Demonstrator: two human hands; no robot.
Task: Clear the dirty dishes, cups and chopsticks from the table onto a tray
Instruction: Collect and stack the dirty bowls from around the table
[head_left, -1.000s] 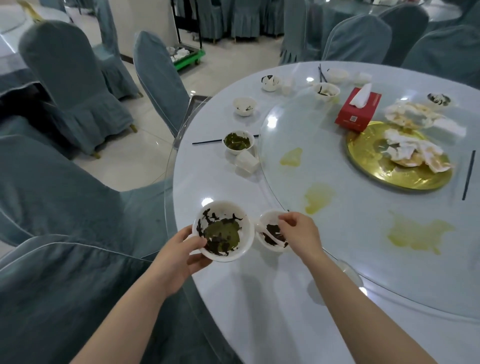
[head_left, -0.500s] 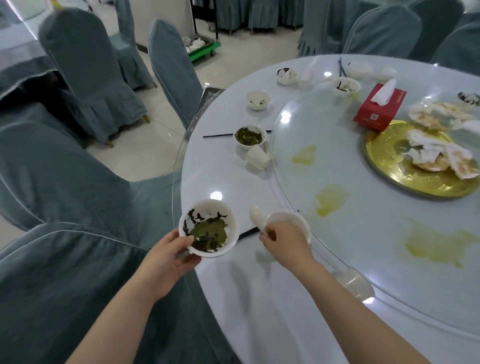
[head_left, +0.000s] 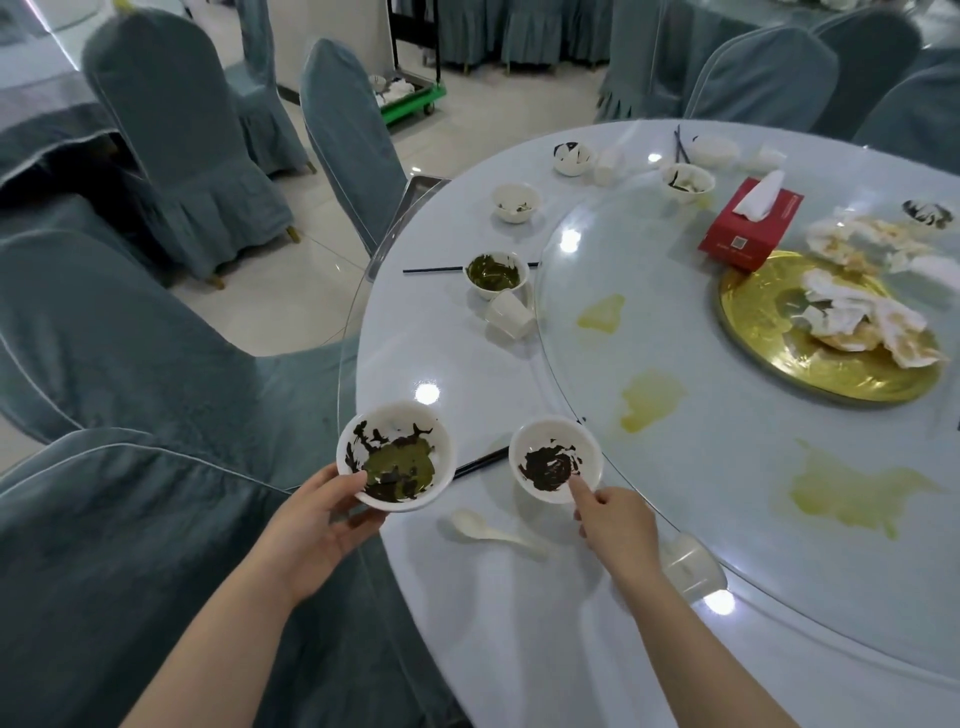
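Note:
My left hand (head_left: 317, 525) grips a dirty white bowl (head_left: 395, 454) with green and dark residue, held at the table's near edge. My right hand (head_left: 615, 522) pinches the near rim of a smaller white bowl (head_left: 555, 460) smeared with dark sauce. A white spoon (head_left: 488, 527) lies on the table between my hands. Black chopsticks (head_left: 480, 461) lie between the two bowls. Farther back stand a bowl of green residue (head_left: 493, 273), a tipped cup (head_left: 509, 314) and more chopsticks (head_left: 434, 270). A metal tray (head_left: 410, 208) juts over the table's left edge.
The glass turntable (head_left: 727, 467) carries yellow spills, a gold plate (head_left: 769, 322) with crumpled napkins and a red tissue box (head_left: 750, 226). More small bowls (head_left: 517, 202) and cups sit at the far rim. Covered chairs (head_left: 343, 135) ring the table; a green cart (head_left: 410, 96) stands behind.
The spoon now lies on the table between my hands. My right hand turned the small bowl upright, showing its dark residue. My left hand still holds the larger bowl.

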